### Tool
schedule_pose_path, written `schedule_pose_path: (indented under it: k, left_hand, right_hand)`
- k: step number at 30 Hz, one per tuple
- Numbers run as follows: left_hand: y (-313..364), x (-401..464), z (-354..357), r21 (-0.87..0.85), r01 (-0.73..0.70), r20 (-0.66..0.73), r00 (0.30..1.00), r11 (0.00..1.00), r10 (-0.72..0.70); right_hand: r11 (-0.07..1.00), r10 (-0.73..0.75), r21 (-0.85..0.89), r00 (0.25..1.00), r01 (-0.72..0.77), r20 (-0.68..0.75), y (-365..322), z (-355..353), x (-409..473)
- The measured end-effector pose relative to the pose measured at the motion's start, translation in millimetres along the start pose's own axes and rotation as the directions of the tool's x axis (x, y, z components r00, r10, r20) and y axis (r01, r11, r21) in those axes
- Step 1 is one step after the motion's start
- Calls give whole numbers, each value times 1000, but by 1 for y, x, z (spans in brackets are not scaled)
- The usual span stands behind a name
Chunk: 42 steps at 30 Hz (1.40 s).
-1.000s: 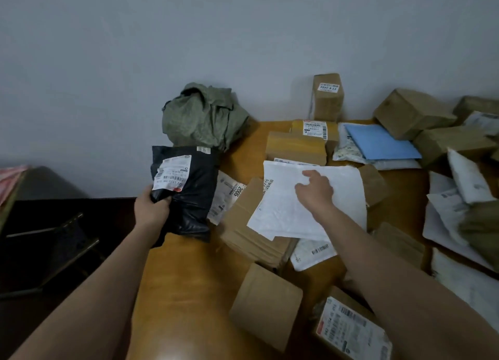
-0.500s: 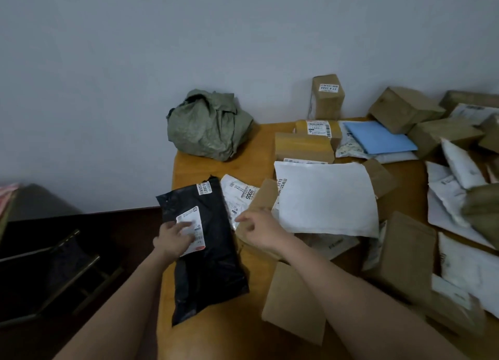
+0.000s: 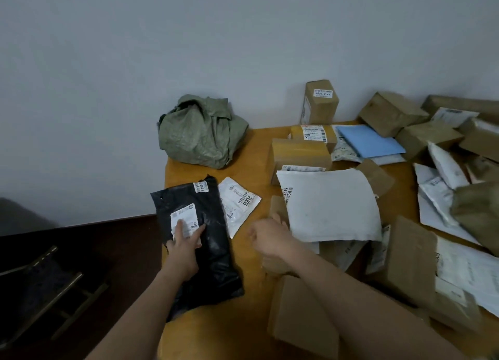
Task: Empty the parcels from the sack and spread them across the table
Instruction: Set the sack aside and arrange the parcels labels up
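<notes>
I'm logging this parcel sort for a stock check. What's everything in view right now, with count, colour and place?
Crumpled green woven sack: one, green, table's far left corner by the wall.
Black plastic mailer bag: one, black, flat at the table's left edge.
Small white labelled pouch: one, white, beside the black bag.
Large white flat mailer: one, white, mid-table atop boxes.
Blue flat envelope: one, blue, far side.
Brown cardboard boxes: many, brown, spread over the table; exact count unclear.
Wooden table: one, orange-brown.
Left hand: presses the black bag's label.
Right hand: on a box edge; grip hidden.
</notes>
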<state>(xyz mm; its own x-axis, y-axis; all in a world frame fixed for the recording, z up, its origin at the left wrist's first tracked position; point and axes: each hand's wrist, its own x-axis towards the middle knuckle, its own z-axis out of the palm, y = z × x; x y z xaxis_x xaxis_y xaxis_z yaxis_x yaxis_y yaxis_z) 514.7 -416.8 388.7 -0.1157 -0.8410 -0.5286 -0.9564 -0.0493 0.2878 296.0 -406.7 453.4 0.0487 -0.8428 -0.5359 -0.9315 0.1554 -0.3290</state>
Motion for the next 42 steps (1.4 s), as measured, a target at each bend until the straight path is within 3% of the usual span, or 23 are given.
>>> schedule_pose_path:
  k: [3, 6, 8, 9, 11, 13, 17, 18, 21, 23, 25, 28, 32, 34, 40, 42]
  left_hand:
    - [1, 16, -15, -73, -6, -103, 995, 997, -2]
    - [6, 25, -32, -188, 24, -304, 949, 982, -81]
    - [4, 29, -38, -146, -50, -384, 923, 988, -10]
    - [0, 33, -37, -74, -118, -352, 932, 990, 85]
    - [-7, 44, -30, 28, -206, -161, 965, 978, 207]
    - [-9, 53, -21, 71, -178, 17, 984, 981, 177]
    - [-7, 67, -14, 43, -67, 76, 995, 997, 64]
    - [-7, 70, -14, 41, -49, 78, 996, 998, 46]
    - [-5, 79, -16, 33, -19, 80, 997, 999, 16]
    - [-2, 82, -15, 29, -10, 79, 997, 1000, 7]
    - [0, 82, -15, 19, 4, 84, 996, 1000, -5]
    - [1, 80, -18, -6, 15, 103, 995, 1000, -14]
    - [5, 71, -26, -70, 39, 125, 992, 997, -30]
    - [10, 63, -31, -126, 48, 119, 992, 991, -33]
    - [15, 40, -46, -351, 53, -47, 996, 935, -74]
    - [18, 29, -51, -517, 21, -96, 992, 856, -83]
  right_hand:
    - [999, -52, 8, 996, 52, 76, 0, -10, 14]
    - [995, -81, 66, 994, 76, 77, -2, -15, 33]
    - [987, -104, 128, 992, 94, 75, -3, -16, 43]
    - [981, -111, 167, 991, 97, 76, -5, -17, 49]
    - [969, -89, 239, 990, 60, 113, -7, -16, 64]
    - [955, -8, 292, 983, -47, 184, -9, -12, 83]
    - [886, 234, 360, 952, -292, 196, -9, -7, 114]
    - [845, 249, 434, 949, -311, 195, -7, -5, 120]
    - [578, 280, 727, 927, -372, 251, -6, -7, 125]
    - [432, 288, 828, 924, -358, 250, -8, -11, 126]
    - [352, 306, 877, 926, -325, 221, -10, -16, 124]
    - [345, 372, 914, 925, -214, 76, -10, -26, 116]
    - [486, 429, 874, 871, 2, -240, -7, -43, 103]
    - [504, 456, 861, 827, 65, -330, -5, -51, 95]
    - [427, 510, 897, 789, 113, -342, -1, -62, 62]
    - [402, 498, 908, 805, 116, -323, -3, -58, 51]
